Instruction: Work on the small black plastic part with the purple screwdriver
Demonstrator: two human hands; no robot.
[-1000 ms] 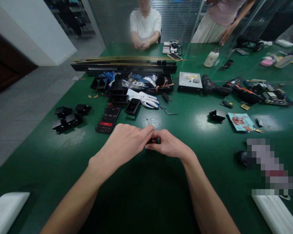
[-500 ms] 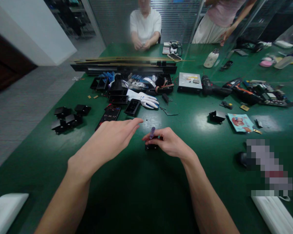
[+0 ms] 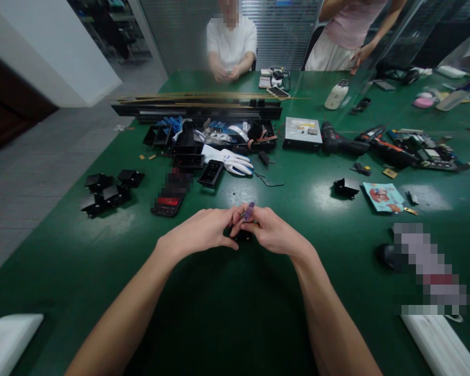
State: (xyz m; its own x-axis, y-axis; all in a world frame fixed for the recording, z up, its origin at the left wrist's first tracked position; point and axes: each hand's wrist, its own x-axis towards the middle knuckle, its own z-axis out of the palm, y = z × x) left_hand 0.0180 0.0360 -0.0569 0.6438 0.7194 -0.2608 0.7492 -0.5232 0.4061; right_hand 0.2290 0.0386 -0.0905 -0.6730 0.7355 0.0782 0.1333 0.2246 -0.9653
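A short screwdriver with a see-through purple handle (image 3: 249, 211) stands tilted between the thumb and fingers of my right hand (image 3: 276, 230). Beneath it, on the green table, lies a small black part (image 3: 243, 237) with tiny bright spots on its near side. My left hand (image 3: 207, 230) grips the left side of this part, thumb in front and fingers behind. The fingertips of both hands meet around it and hide most of it, as well as the screwdriver's tip.
Several black brackets (image 3: 109, 192) lie at left beside a phone (image 3: 168, 204). White-and-blue gloves (image 3: 233, 159) and a black case (image 3: 211, 173) lie ahead. Another bracket (image 3: 345, 189), a blue packet (image 3: 383, 197) and a power drill (image 3: 342, 143) are at right. Two people are across the table.
My left hand has come down and right from above the table and closed on the black part. My right hand stays there with the screwdriver.
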